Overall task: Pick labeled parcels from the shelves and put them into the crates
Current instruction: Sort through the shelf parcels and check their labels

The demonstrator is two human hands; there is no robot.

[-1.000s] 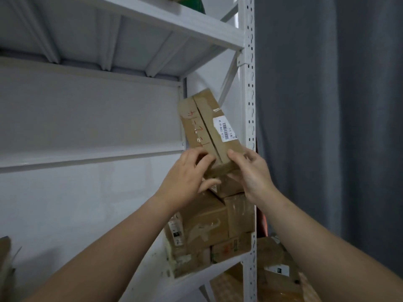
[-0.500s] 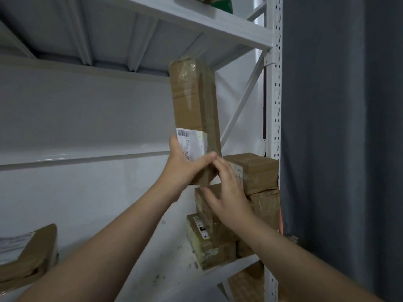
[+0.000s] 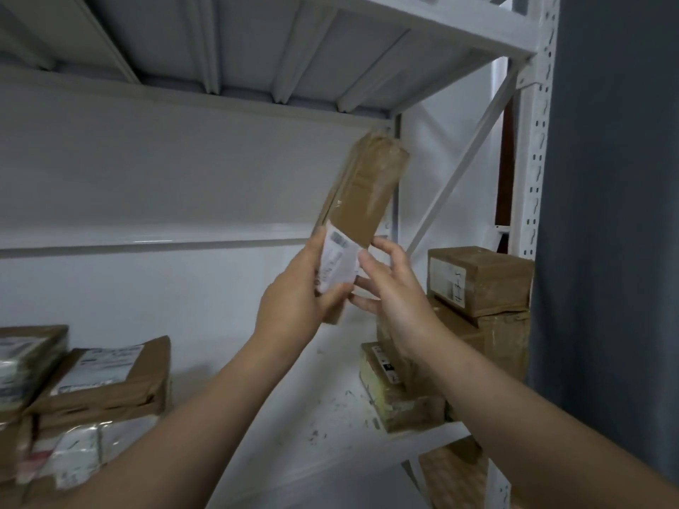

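Note:
A long brown taped parcel [image 3: 367, 192] stands tilted in the air in front of the shelf's back wall, its top leaning right. A white label [image 3: 338, 262] covers its lower end. My left hand [image 3: 294, 299] grips that lower end, thumb across the front under the label. My right hand [image 3: 393, 292] is just to the right, fingers spread and nearly straight, with fingertips touching the label's right edge. No crate is in view.
Stacked brown boxes [image 3: 485, 277] fill the right end of the white shelf [image 3: 294, 435]. Flat labeled parcels [image 3: 106, 376] lie at the left. The shelf post [image 3: 532, 141] and a grey curtain [image 3: 617, 214] are on the right; another shelf board runs overhead.
The parcel was lifted off the right-hand stack and turned on end, now leaning right. My right hand moved from under its lower end to its right side.

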